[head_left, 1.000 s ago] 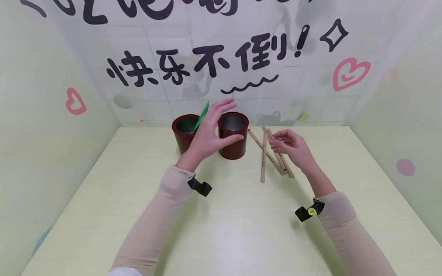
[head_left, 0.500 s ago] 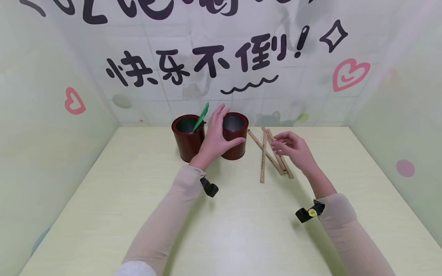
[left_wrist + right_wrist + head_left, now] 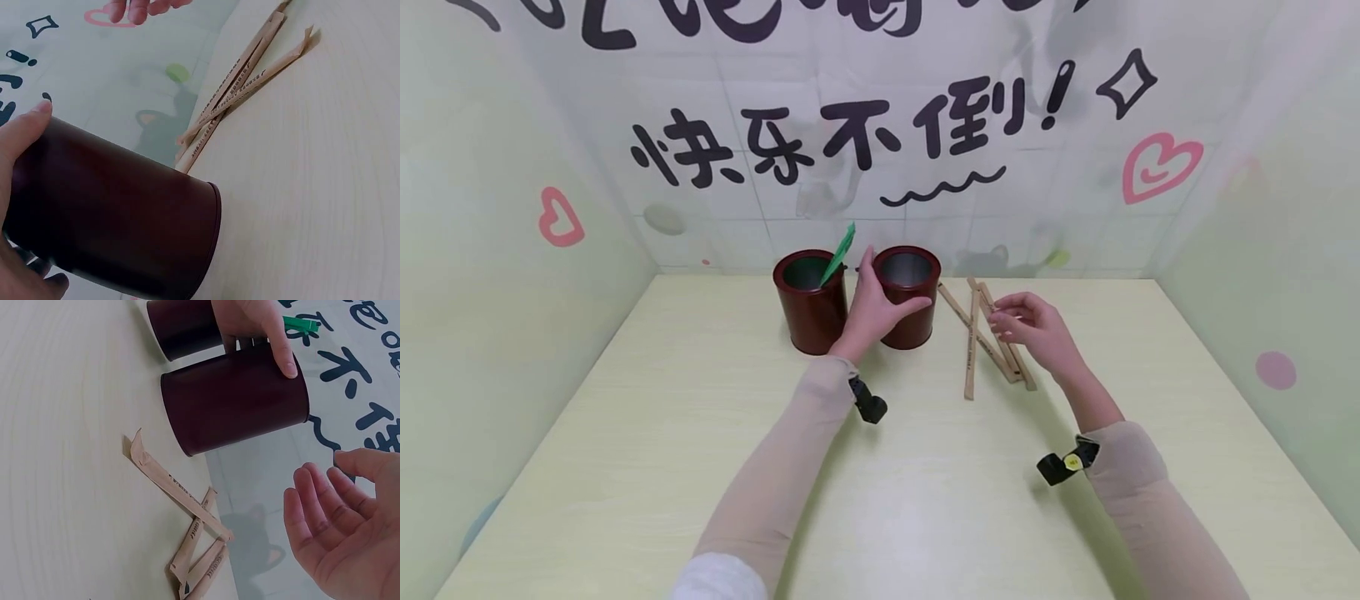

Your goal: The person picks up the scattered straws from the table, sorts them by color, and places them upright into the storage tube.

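My left hand (image 3: 874, 315) holds the right-hand dark red canister (image 3: 907, 335), an upright open-topped cylinder with a grey inside. Its thumb lies across the canister's front (image 3: 231, 409), and the other fingers go round the far left side, partly hidden. To the left stands a matching canister (image 3: 811, 323) with a green strip (image 3: 840, 252) sticking out of it. Several slim paper-wrapped sticks (image 3: 970, 362) with printed lettering lie crossed on the table. Over them hovers my right hand (image 3: 350, 531), palm visible, fingers loosely bent, holding nothing.
Canisters and sticks sit near the back edge of the pale wood table (image 3: 895, 483). Behind rises a white printed backdrop (image 3: 850, 192) with dark lettering and hearts. Pale side walls (image 3: 482, 333) flank the table.
My left hand has come down and slightly right, from in front of the two canisters onto the right-hand one. The right hand has barely moved; canisters and sticks stay in place.
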Available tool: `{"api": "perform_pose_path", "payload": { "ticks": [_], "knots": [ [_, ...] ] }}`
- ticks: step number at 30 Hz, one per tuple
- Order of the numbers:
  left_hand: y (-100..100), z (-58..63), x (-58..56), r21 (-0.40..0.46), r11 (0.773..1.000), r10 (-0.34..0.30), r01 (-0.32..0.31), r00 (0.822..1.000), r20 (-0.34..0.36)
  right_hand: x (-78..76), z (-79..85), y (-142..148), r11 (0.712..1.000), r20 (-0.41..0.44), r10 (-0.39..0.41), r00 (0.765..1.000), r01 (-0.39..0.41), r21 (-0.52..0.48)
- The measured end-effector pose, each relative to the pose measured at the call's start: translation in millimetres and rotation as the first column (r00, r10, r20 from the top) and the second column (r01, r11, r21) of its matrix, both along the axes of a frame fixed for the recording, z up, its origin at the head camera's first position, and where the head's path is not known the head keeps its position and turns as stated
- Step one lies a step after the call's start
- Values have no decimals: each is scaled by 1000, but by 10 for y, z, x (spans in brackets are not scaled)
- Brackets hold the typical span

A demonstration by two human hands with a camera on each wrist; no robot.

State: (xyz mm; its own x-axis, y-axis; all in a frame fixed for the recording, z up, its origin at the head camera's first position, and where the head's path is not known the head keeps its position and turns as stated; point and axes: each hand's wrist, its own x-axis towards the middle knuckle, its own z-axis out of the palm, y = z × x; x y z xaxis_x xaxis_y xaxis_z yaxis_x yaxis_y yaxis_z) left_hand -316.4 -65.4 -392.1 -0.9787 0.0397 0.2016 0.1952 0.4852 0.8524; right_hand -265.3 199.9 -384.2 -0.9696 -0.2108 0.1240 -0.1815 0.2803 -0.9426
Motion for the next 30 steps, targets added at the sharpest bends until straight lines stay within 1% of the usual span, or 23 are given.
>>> {"api": "perform_pose_path", "payload": {
  "ticks": [3, 7, 13, 16, 20, 23, 26, 28, 30],
  "knots": [
    [-17, 1, -6, 20, 1000, 5, -6, 1000, 23, -21, -24, -21, 1000, 22, -9, 1000, 8, 19],
    [-45, 24, 9, 26, 1000, 6, -7, 1000, 24, -46, -58, -55, 999, 60, -24, 998, 21, 48],
    [-117, 32, 48, 22, 999, -37, 36, 999, 35, -116, -136, -121, 993, 116, -54, 992, 41, 108],
    [-157, 39, 83, 7, 998, -63, 63, 997, 41, -169, -182, -153, 988, 163, -70, 984, 46, 148],
    [-213, 62, 137, -20, 996, -90, 91, 994, 54, -239, -238, -193, 981, 239, -96, 966, 50, 190],
    [-259, 85, 179, -44, 992, -113, 116, 990, 80, -280, -267, -221, 975, 280, -111, 954, 50, 216],
    [-306, 108, 212, -72, 987, -135, 144, 985, 112, -305, -282, -250, 954, 297, -138, 945, 47, 296],
    [-332, 129, 228, -84, 984, -144, 155, 981, 127, -318, -285, -271, 922, 299, -166, 940, 41, 384],
    [-347, 153, 235, -84, 983, -150, 162, 980, 133, -321, -280, -296, 874, 285, -186, 940, 26, 485]
  ]
}}
